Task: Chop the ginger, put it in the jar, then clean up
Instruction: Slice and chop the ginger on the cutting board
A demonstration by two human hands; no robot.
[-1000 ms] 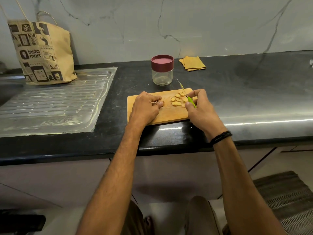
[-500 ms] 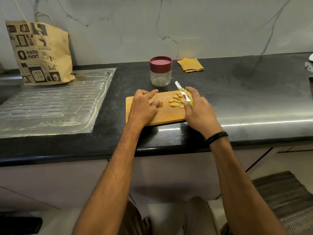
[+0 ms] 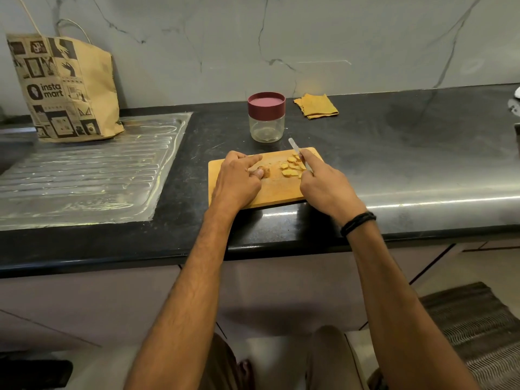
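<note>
Black stone counter [image 3: 394, 142], marble wall [image 3: 309, 38], steel drainboard [image 3: 84, 175] left with paper bag [image 3: 64, 88] on it. Wooden board [image 3: 278, 192] near counter front edge. Left hand [image 3: 236, 181] pinches ginger stub [image 3: 266, 172] on board; slices [image 3: 292, 166] just right of it. Right hand [image 3: 326, 187] grips knife [image 3: 295, 146]. Versus a second ago: left index stretched out, not curled; right index now along blade. Lidded jar [image 3: 266, 116] just behind board, cloth [image 3: 315, 106] beside it. Bare counter stretches right.
</note>
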